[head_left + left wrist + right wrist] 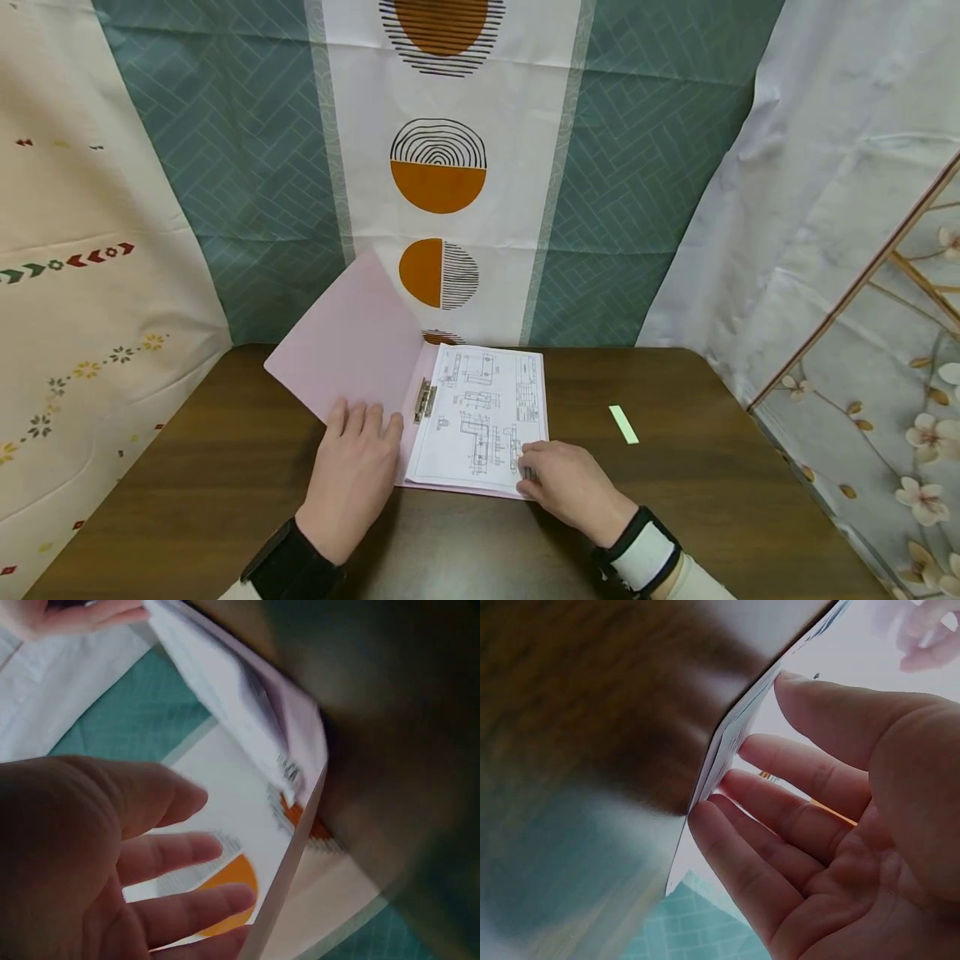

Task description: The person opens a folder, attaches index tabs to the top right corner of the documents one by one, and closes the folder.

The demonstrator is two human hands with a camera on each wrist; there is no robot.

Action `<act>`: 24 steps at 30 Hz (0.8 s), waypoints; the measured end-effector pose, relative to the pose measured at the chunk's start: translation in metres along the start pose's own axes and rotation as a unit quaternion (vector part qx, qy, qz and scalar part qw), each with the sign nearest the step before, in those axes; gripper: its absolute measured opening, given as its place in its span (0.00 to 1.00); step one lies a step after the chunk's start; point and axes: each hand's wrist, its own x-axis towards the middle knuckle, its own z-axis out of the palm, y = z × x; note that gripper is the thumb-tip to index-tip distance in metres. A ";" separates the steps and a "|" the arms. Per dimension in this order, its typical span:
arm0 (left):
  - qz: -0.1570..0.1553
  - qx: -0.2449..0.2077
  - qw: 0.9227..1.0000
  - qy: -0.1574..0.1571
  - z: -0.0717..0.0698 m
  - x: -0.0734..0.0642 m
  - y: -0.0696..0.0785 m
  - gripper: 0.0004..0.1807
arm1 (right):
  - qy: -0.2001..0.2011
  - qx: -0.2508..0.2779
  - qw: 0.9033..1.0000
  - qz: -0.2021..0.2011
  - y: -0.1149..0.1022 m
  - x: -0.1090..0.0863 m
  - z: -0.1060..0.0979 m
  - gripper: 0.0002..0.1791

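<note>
A pink clipboard folder [348, 333] lies on the table, its cover tilted up at the left. A metal clip [424, 400] holds a stack of white drawing sheets [487, 392] at the left edge. My left hand [357, 475] is at the lower part of the raised cover, fingers extended against its inner face; the left wrist view shows the fingers apart and loosely straight. My right hand [570, 483] rests at the lower right corner of the sheets. In the right wrist view its fingertips [705, 814] touch the edge of the sheets, nothing pinched between thumb and fingers.
A small pale green strip [624, 424] lies on the brown table [697, 467] to the right of the folder. Patterned cloth [645, 167] hangs behind the table and along both sides.
</note>
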 end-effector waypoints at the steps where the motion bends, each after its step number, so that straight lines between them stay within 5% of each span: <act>1: 0.001 0.005 1.000 -0.024 0.003 0.000 0.001 0.20 | 0.001 0.000 1.000 0.000 0.000 0.000 0.001 0.11; 5: 0.014 0.018 0.995 -0.102 0.010 -0.001 0.007 0.24 | 0.011 0.000 1.000 -0.007 0.001 0.000 0.002 0.11; 9: 0.020 0.014 0.989 -0.145 0.014 -0.002 0.009 0.26 | 0.025 0.002 1.000 -0.012 0.002 0.000 0.003 0.11; 24: -0.013 -0.089 0.971 -0.222 0.014 -0.005 0.017 0.28 | 0.030 0.012 0.999 -0.003 0.002 -0.001 0.002 0.10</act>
